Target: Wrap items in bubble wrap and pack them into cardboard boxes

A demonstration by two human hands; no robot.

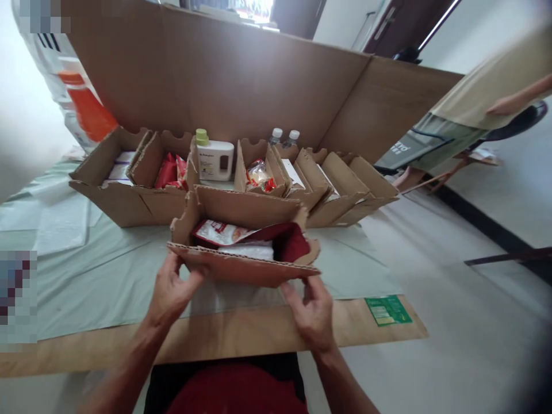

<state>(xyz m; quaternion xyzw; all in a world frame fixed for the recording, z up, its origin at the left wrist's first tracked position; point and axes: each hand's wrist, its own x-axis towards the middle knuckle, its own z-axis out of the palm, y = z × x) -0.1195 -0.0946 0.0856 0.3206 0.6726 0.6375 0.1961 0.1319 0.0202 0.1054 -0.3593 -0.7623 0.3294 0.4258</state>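
Note:
A small open cardboard box [241, 270] sits between my two hands, near the table's front edge. My left hand [171, 290] grips its left end, thumb against the front wall. At the right end, my right hand [311, 310] has its thumb and fingers closed on the lower corner. Inside lie a dark red and white printed packet [219, 231] and a white item [250, 250] that I cannot name. Behind it stands a row of similar cardboard boxes. A white bottle with a green cap [215, 160] shows in the gap between two of them.
Red packets [170, 171] fill one box at the back. Two clear bottles [284, 138] stand behind the row. A tall cardboard panel [259, 75] rises behind, with an orange bottle [88, 109] at left. A person [483, 103] stands right. A green card [388, 310] lies on the table edge.

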